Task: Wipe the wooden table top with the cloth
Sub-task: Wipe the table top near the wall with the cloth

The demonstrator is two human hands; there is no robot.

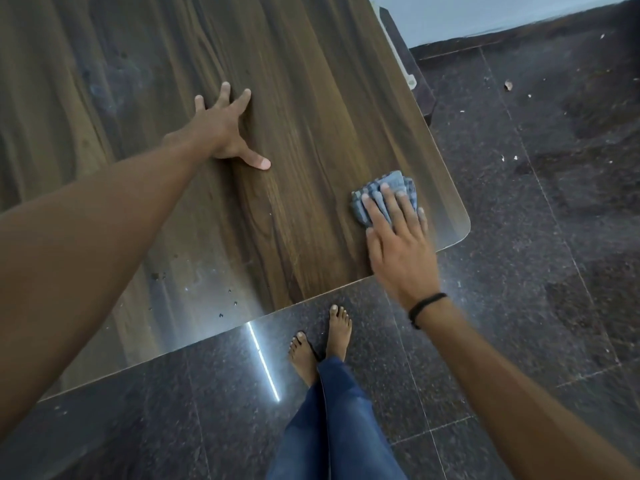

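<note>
Blue-grey cloth, bunched, lies on the wooden counter near its front right rounded corner, a little in from both edges. Right hand presses flat on the cloth, fingers straight and slightly fanned, not curled round it; cloth sticks out past the fingertips and on the thumb side. Thin black band on the right wrist.

Left hand well apart from the cloth, further in toward mid-counter, arm stretched out. Its fingers are spread wide, tips and thumb touching the wood, palm raised; it holds nothing.

Counter top is dark brown wood grain. Pale glare and hazy smears near the front edge, with small dark specks there. Another faint smudge far left of the left hand.

Below the front edge: dark speckled tile floor, bare feet, blue jeans. Bright light streak reflects on the floor by the feet. Small bits of debris scattered on the floor at right. Pale wall at top right.
</note>
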